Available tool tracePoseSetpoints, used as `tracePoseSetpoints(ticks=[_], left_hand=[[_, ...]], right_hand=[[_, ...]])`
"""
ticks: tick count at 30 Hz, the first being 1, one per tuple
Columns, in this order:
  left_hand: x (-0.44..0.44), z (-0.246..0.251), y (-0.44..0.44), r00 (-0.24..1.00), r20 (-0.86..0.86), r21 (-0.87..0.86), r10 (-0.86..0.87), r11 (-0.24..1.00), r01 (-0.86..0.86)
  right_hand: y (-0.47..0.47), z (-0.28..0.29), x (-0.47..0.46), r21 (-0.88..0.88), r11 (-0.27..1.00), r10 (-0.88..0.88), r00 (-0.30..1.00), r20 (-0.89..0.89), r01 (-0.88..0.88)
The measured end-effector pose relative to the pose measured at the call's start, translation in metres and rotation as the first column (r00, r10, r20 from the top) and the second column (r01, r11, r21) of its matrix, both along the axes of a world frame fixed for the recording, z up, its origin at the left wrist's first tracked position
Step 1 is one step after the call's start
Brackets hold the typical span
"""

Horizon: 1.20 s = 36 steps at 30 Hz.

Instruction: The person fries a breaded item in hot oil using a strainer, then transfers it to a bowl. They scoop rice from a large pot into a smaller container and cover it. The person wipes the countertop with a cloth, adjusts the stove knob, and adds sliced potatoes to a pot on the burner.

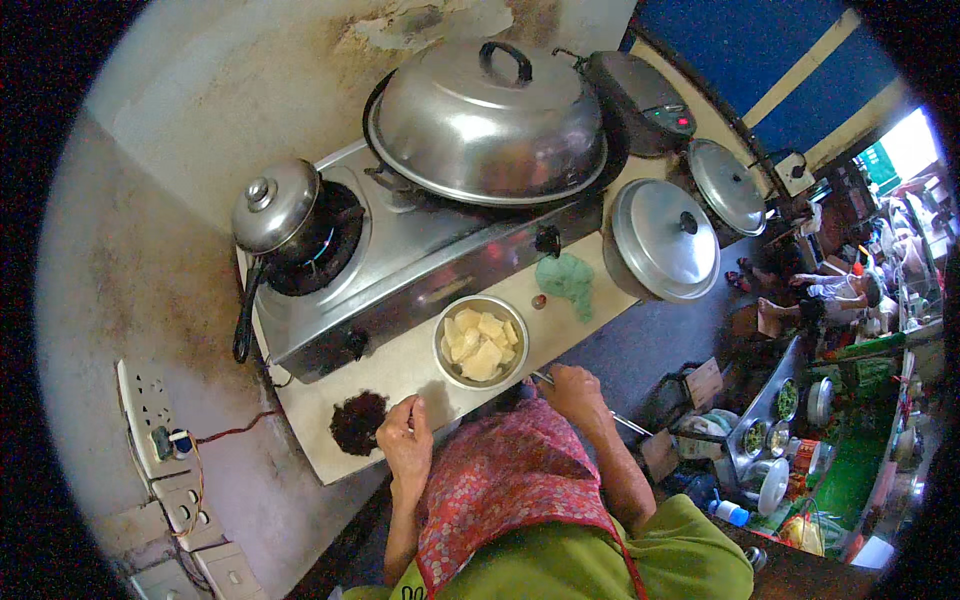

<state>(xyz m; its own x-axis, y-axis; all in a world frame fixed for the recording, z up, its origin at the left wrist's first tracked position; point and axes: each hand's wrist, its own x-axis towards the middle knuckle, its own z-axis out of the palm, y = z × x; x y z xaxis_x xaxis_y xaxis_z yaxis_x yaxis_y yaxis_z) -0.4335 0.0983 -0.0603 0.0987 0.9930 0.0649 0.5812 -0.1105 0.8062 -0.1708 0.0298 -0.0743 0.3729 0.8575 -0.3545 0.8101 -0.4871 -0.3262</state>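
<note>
My left hand (pixel 406 439) rests at the counter's front edge with its fingers curled, beside a dark brown scouring-pad-like clump (pixel 358 423); whether it holds anything is hidden. My right hand (pixel 571 391) is closed around a thin metal rod or utensil (pixel 630 423), at the counter's edge right of a metal bowl (pixel 522 360). Pale yellow slab-like pieces (pixel 480 343) fill the bowl. A green mesh cloth (pixel 568 283) and a small round brown thing (pixel 538 301) lie behind it.
A two-burner gas stove (pixel 322 352) carries a small lidded pan (pixel 276 206) over a blue flame and a large domed wok lid (pixel 487 127). Lidded pots (pixel 666 240) and a dark rice cooker (pixel 637 97) stand right. A seated person (pixel 844 289) is farther off.
</note>
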Motion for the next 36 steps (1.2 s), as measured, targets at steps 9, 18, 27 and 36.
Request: tracePoseSetpoints(ticks=[9,18,27,36], left_hand=[[-0.007,0.012,0.002,0.978,0.173,-0.148,0.115,0.985,-0.090],[-0.010,0.174,0.029,0.113,0.955,0.258,-0.275,0.955,0.147],[-0.123,0.297,-0.010,-0.249,0.834,0.535,-0.492,0.611,0.584],[-0.110,0.288,-0.028,-0.232,0.829,0.553,-0.509,0.685,0.474]], right_hand=[[0.002,-0.005,-0.021,-0.083,0.993,0.072,0.992,-0.100,-0.080],[0.004,-0.013,-0.022,-0.098,0.991,0.078,0.992,-0.102,-0.089],[0.010,0.005,-0.029,-0.130,0.985,0.100,0.987,-0.126,-0.116],[-0.002,-0.004,-0.028,-0.093,0.991,0.088,0.991,-0.097,-0.098]])
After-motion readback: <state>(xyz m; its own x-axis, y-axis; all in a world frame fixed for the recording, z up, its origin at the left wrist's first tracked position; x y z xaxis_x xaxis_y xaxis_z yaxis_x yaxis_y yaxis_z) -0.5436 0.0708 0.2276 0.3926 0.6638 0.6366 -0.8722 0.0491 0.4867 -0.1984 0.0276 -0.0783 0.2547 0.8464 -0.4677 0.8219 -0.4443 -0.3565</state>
